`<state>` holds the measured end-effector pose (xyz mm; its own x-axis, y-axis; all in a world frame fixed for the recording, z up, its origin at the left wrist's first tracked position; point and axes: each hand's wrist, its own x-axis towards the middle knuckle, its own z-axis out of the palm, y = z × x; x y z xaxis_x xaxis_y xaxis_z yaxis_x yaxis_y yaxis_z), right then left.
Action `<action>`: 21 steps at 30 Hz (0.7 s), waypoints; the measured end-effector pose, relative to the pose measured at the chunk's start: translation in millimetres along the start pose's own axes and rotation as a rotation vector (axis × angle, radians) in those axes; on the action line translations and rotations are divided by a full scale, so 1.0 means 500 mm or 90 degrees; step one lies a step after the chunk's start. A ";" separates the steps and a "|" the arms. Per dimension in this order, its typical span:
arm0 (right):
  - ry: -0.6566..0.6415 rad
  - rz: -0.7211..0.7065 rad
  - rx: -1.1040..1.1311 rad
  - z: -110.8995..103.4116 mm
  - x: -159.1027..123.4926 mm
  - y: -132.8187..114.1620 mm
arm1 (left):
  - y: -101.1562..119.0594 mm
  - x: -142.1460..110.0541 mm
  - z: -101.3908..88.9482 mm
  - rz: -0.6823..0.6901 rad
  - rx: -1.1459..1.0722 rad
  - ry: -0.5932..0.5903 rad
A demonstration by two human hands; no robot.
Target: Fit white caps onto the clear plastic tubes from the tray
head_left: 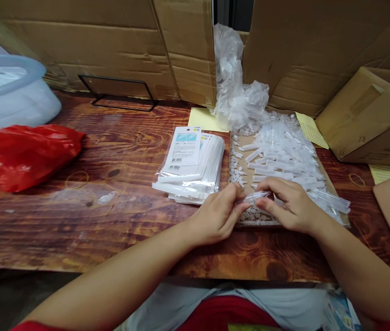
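Observation:
My left hand (220, 211) and my right hand (289, 202) meet over the near edge of a cardboard sheet (241, 142), fingers pinched together on one small clear plastic tube (255, 196) held between them. Behind the hands, a heap of several clear plastic tubes (284, 156) and small white caps (238, 172) covers the sheet. Just left of my left hand lies a stack of sealed clear packets with white printed labels (191, 168).
A red plastic bag (22, 154) and a pale blue tub (5, 89) sit at the far left of the wooden table (77, 216). Cardboard walls (112, 41) stand behind, with a crumpled clear bag (236, 92), yellow papers (201, 118) and a brown box (370, 115) on the right.

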<state>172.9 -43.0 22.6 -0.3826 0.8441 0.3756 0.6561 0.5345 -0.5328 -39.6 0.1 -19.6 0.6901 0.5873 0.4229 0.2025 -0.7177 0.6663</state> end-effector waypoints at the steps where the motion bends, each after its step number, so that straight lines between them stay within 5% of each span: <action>1: 0.003 -0.011 0.002 0.000 0.000 -0.001 | 0.000 0.000 0.000 -0.005 -0.003 -0.003; 9: -0.013 -0.050 -0.016 0.002 0.000 -0.001 | 0.003 0.000 0.003 -0.011 -0.023 0.003; 14: -0.051 0.004 -0.003 -0.001 -0.002 -0.004 | 0.009 0.001 0.003 0.055 0.021 0.007; 19: -0.041 -0.051 -0.023 0.000 -0.005 -0.011 | 0.013 0.001 0.002 0.090 0.058 0.030; 21: -0.045 0.008 0.002 0.007 -0.004 -0.017 | 0.013 -0.001 0.004 0.127 0.119 0.045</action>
<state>165.9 -49.3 23.9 -0.4201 0.8513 0.3144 0.6591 0.5244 -0.5391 -37.1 -5.3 -16.8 0.6808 0.4472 0.5801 0.1965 -0.8745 0.4435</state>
